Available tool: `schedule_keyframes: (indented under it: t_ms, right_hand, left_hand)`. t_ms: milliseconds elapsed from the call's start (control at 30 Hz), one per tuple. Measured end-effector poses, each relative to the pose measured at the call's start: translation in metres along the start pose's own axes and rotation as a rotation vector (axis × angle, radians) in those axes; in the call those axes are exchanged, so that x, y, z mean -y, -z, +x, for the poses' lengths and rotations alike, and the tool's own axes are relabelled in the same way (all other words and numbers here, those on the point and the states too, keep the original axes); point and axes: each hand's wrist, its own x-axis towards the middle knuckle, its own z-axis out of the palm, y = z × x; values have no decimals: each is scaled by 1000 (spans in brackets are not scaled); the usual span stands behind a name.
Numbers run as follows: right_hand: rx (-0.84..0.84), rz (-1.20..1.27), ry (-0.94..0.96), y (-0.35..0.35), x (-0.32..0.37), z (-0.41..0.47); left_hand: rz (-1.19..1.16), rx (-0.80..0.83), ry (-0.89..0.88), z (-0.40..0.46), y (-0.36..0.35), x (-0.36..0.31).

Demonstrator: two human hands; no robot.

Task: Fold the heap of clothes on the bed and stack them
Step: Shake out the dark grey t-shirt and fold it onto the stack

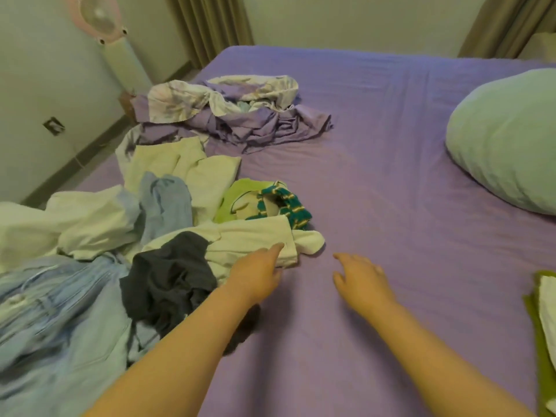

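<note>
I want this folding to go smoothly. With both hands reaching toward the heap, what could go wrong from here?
The left hand touches a white garment that lies tangled with the dark garment and the striped green piece; pulling it may drag those along. The right hand hovers open over the sheet, so a one-handed pull may bunch the fabric. The folded stack sits at the frame's edge, easy to knock.

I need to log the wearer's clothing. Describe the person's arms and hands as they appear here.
Both forearms are bare from the bottom edge of the picture to the wrists; no sleeve or cuff shows. The left hand and right hand wear no gloves. No watch, bracelet or ring is visible. The fingers are bare, with short nails as far as the blur allows.
</note>
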Motion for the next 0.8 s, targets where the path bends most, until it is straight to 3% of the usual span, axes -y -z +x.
schedule_keyframes:
  t_ms: [200,333,467,533,633,733,800]
  right_hand:
    - [19,105,151,-26,110,2]
    - [125,205,250,-61,175,-6]
    - [349,116,243,-103,206,-15]
    - [337,-61,222,-115,206,-20]
    - [209,48,121,-115,196,-23]
    - [138,481,-14,-80,182,-26]
    - [75,688,-73,-43,175,-34]
  left_hand:
    - [47,-47,27,-31,33,95]
    - [132,-23,19,-50,44,153]
    - [199,225,-44,-68,37,193]
    - [308,291,-70,-75,28,203]
    - [321,68,-67,-78,18,210]
    - [-36,-158,-30,-77,23,208]
    - [-268,-184,-23,-79,39,199]
